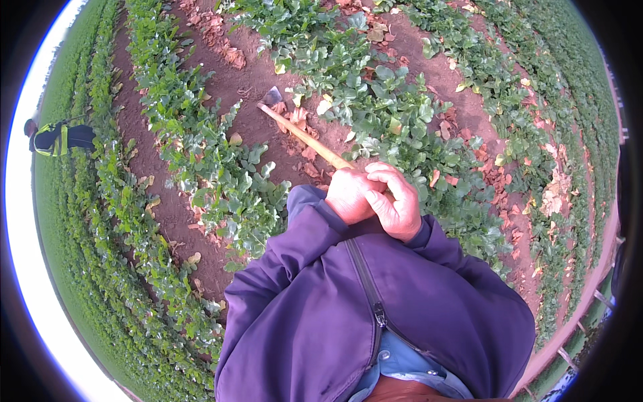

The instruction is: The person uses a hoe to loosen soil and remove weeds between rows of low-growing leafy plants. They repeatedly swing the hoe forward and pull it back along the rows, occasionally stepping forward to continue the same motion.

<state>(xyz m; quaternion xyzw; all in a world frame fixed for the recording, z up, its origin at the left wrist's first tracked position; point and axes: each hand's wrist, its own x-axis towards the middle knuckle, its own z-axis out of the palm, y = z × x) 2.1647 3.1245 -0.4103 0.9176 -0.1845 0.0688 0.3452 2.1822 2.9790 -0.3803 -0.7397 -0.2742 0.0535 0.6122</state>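
Observation:
A hoe with a pale wooden handle and a metal blade slants up and left from my hands. Its blade rests by the soil among dry brown leaves. My left hand is closed around the near end of the handle, back of the hand upward. Against it lies my right hand, its bent fingers and thumb touching the left hand's knuckles. Whether the right hand also grips the handle is hidden. Both hands are close in front of my purple jacket.
Leafy green crop rows run on both sides, with bare reddish soil between them. Withered leaves lie along the furrows. Far left stands another person in a high-visibility vest. A fence or rail edges the lower right.

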